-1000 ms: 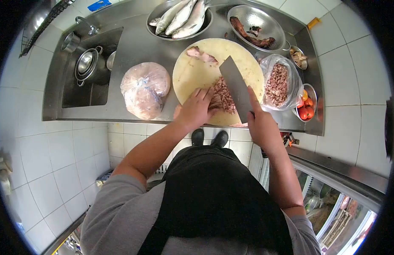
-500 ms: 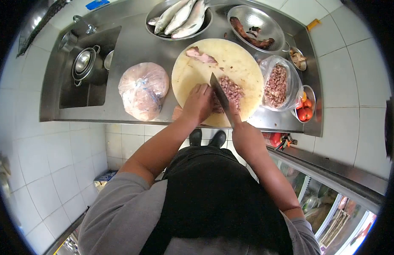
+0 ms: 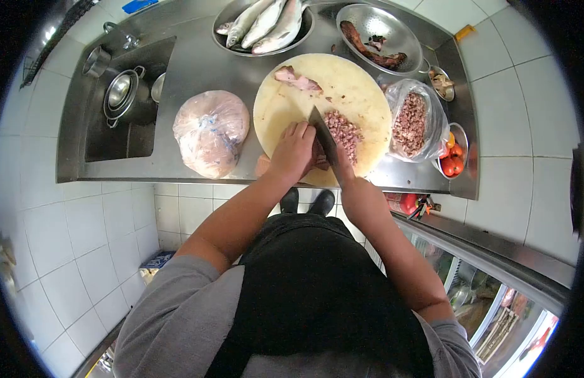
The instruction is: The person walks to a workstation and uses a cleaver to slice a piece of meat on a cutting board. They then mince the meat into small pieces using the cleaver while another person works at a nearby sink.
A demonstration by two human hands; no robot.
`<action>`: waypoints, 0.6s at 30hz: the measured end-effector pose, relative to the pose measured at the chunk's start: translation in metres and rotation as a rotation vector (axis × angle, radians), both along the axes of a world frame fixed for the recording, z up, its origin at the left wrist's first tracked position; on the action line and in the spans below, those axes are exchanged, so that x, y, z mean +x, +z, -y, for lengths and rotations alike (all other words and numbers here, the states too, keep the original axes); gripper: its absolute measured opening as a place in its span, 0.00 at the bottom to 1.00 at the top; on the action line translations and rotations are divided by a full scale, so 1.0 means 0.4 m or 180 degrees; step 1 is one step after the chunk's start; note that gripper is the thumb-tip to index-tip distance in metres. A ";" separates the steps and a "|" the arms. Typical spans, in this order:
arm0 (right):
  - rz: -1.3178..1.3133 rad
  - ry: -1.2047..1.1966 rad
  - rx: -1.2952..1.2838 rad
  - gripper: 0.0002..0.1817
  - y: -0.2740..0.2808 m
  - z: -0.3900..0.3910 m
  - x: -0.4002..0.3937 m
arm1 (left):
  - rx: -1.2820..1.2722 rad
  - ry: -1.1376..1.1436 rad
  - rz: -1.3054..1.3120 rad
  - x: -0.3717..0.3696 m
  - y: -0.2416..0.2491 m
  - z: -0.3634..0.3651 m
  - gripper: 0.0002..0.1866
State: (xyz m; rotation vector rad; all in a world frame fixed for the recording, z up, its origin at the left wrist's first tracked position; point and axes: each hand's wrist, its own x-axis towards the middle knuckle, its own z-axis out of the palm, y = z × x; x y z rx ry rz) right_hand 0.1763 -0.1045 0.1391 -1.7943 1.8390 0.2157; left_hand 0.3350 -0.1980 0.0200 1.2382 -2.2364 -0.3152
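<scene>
My right hand [image 3: 364,201] grips a kitchen knife [image 3: 325,135], its broad dark blade angled up and left across the round, pale cutting board [image 3: 276,88]. Close along the blade's left side, my left hand [image 3: 293,151] has its fingers curled and pressed down on a piece of meat [image 3: 321,159], mostly hidden under the hand and knife. To the right of the blade lies a heap of diced meat [image 3: 345,132], pinkish and dark red. Farther up the board rests an uncut strip of meat [image 3: 297,79].
Left of the board sits a tied plastic bag [image 3: 211,133]. Behind are a bowl of fish [image 3: 267,26] and a colander [image 3: 393,31] with dark meat strips. At right are an open bag of diced meat [image 3: 410,126] and a tomato bowl [image 3: 452,165]. The sink [image 3: 123,140] holds pots.
The knife and my right hand have shifted slightly left, nearer my left hand. The whole view has moved a little. My left hand stays over the meat.
</scene>
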 end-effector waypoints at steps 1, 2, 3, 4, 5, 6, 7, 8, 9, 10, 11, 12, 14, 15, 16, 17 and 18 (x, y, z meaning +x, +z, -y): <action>0.0001 0.0016 0.0006 0.46 0.006 -0.015 0.004 | 0.0059 -0.0003 0.0001 0.001 -0.001 -0.001 0.14; -0.0192 -0.0047 0.0075 0.46 0.010 -0.031 0.007 | 0.0118 -0.0006 -0.0001 0.002 -0.002 -0.001 0.14; -0.0384 -0.0125 0.0154 0.47 0.013 -0.045 0.010 | 0.0135 -0.0007 -0.0002 0.003 -0.005 -0.007 0.14; -0.0392 -0.0133 0.0150 0.47 0.002 -0.036 0.011 | 0.0118 -0.0015 0.0002 0.002 -0.005 -0.005 0.14; -0.0258 -0.0071 -0.0055 0.47 -0.022 -0.009 0.013 | 0.0082 -0.0020 0.0005 0.000 -0.004 -0.001 0.13; -0.0114 -0.0020 -0.0245 0.47 -0.035 0.011 0.014 | 0.0073 -0.0037 0.0006 0.003 0.004 -0.007 0.13; -0.0114 -0.0044 -0.0266 0.47 -0.033 0.032 0.009 | 0.0181 -0.0047 -0.0203 0.006 0.019 -0.009 0.13; -0.0043 0.0040 -0.0459 0.46 -0.027 0.056 0.006 | 0.0287 -0.0051 -0.0411 0.008 0.029 -0.010 0.12; 0.0031 0.0140 -0.0650 0.46 -0.018 0.071 0.005 | 0.0264 -0.0055 -0.0406 0.009 0.031 -0.007 0.12; 0.0035 0.0141 -0.0659 0.46 0.007 0.068 0.009 | 0.0289 -0.0030 -0.0573 0.011 0.027 -0.007 0.12; -0.0034 0.0120 -0.0513 0.46 0.045 0.054 0.013 | 0.0324 -0.0001 -0.0745 0.012 0.023 -0.008 0.13; -0.0108 0.0111 -0.0371 0.46 0.082 0.041 0.018 | 0.0321 0.0018 -0.0754 0.012 0.018 -0.006 0.13; -0.0184 0.0133 -0.0217 0.46 0.084 0.022 0.026 | 0.0138 -0.0165 -0.0594 0.014 0.007 -0.006 0.14; -0.0188 0.0122 -0.0207 0.46 0.058 0.012 0.030 | 0.0149 -0.0148 -0.0597 0.013 0.011 -0.006 0.14; -0.0194 0.0106 -0.0195 0.47 0.041 0.000 0.032 | 0.0208 -0.0123 -0.0452 0.011 0.015 -0.007 0.13; -0.0194 0.0113 -0.0184 0.47 0.032 -0.011 0.031 | 0.0264 -0.0103 -0.0306 0.009 0.020 -0.008 0.12; -0.0244 0.0058 -0.0118 0.48 0.031 -0.013 0.031 | 0.0265 -0.0086 -0.0306 0.007 0.024 -0.006 0.12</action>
